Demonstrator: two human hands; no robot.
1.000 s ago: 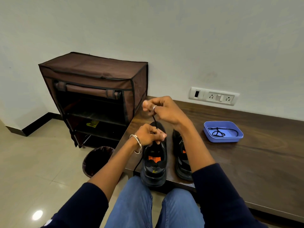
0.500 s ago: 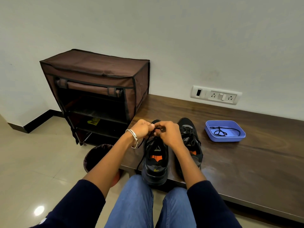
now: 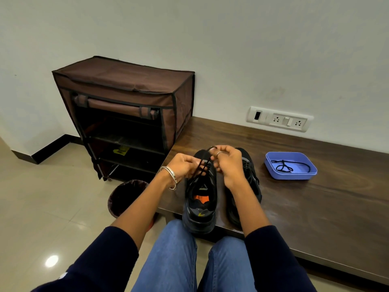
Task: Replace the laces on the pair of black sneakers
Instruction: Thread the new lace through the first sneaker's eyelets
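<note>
Sneakers stand side by side on the dark wood-grain bench: the left sneaker is mid-lacing, its round black lace pinched by the left hand and right hand over the toe-end eyelets, upper rows apparently unthreaded. Right of it, the right sneaker appears laced; further right, a glossy blue plastic tray holds a coiled black cord.

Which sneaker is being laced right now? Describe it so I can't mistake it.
On the dark wooden bench under the wall sockets, two black sneakers stand side by side. It is the left sneaker, nearer the brown shoe rack, showing an orange insole label.
</note>
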